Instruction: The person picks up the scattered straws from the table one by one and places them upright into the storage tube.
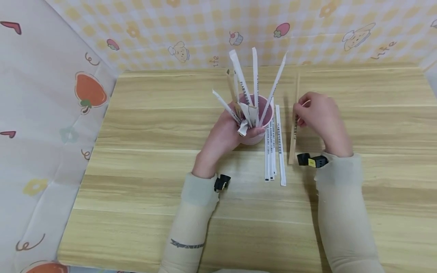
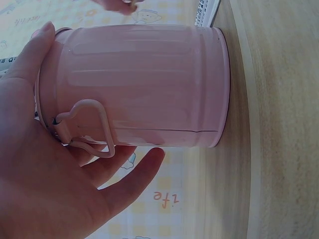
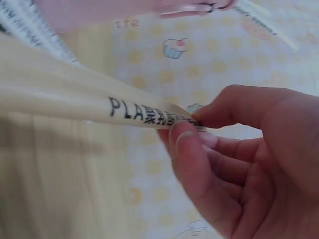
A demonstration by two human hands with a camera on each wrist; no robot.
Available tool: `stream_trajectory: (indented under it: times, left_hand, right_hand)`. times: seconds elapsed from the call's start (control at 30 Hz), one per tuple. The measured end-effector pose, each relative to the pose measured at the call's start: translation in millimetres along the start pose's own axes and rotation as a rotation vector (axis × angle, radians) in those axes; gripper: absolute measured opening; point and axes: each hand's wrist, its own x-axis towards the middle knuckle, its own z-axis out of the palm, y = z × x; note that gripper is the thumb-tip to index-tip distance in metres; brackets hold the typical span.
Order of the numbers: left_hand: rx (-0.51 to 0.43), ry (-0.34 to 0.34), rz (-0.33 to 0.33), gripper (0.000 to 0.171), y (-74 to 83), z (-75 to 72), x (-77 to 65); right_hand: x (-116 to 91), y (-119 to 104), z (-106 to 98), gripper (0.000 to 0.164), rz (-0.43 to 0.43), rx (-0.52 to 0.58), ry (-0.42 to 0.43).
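A pink metal pail (image 2: 134,84) with a small wire handle on its side is gripped near the rim by my left hand (image 1: 223,131). Several straws in white paper wrappers (image 1: 273,91) and a brown-wrapped one (image 1: 230,85) stick up out of the pail, fanned in different directions. Crumpled white paper (image 1: 243,128) shows at its near rim. To the right, my right hand (image 1: 321,113) pinches a brown-wrapped straw (image 3: 79,102) printed "PLA" between thumb and fingers. This straw runs lengthwise just above the wooden table, its near end pointing toward my body.
Several white-wrapped straws (image 1: 269,159) lie side by side on the wooden table (image 1: 143,182), partly under the pail. One more white-wrapped straw (image 1: 280,151) lies slightly apart, between them and the brown one. A patterned cloth (image 1: 205,30) stands along the table's far edge.
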Motion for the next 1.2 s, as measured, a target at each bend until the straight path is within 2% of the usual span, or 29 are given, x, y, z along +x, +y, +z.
stream_trajectory:
  times: [0.27, 0.4, 0.53, 0.63, 0.67, 0.87, 0.93, 1.07, 1.2]
  left_hand:
    - [-0.052, 0.003, 0.036, 0.071, 0.0, 0.9, 1.2]
    - [-0.015, 0.006, 0.027, 0.071, 0.3, 0.5, 1.1]
    - [0.005, 0.008, 0.047, 0.072, -0.2, 2.5, 2.7]
    - [-0.011, 0.015, 0.059, 0.071, -0.5, 3.6, 3.5]
    - [-0.021, 0.016, 0.056, 0.070, -0.6, 3.6, 3.3]
    - [-0.033, 0.017, 0.071, 0.069, -1.7, 3.8, 3.1]
    - [-0.032, 0.018, 0.083, 0.068, -2.5, 4.1, 2.9]
    - [-0.044, 0.017, 0.085, 0.068, -3.5, 4.2, 2.3]
    - [-0.058, 0.014, 0.083, 0.066, -3.0, 3.8, 2.8]
  right_hand:
    - [-10.2, -13.2, -11.1, 0.036, -0.079, 0.073, 0.209]
    - [-16.7, -20.5, -14.3, 0.034, -0.152, 0.130, 0.396]
    - [-21.3, -26.8, -14.6, 0.027, -0.262, 0.245, 0.590]
    - [-25.6, -33.4, -15.7, 0.022, -0.321, 0.337, 0.679]
    - [-26.4, -34.3, -16.0, 0.021, -0.364, 0.352, 0.707]
    - [-35.9, -46.2, -18.1, 0.015, -0.555, 0.518, 0.848]
    - [-39.6, -53.4, -18.6, 0.014, -0.580, 0.613, 0.879]
    - [-45.3, -64.5, -18.5, 0.017, -0.667, 0.728, 0.903]
    - [-50.2, -71.1, -17.1, 0.019, -0.705, 0.789, 0.903]
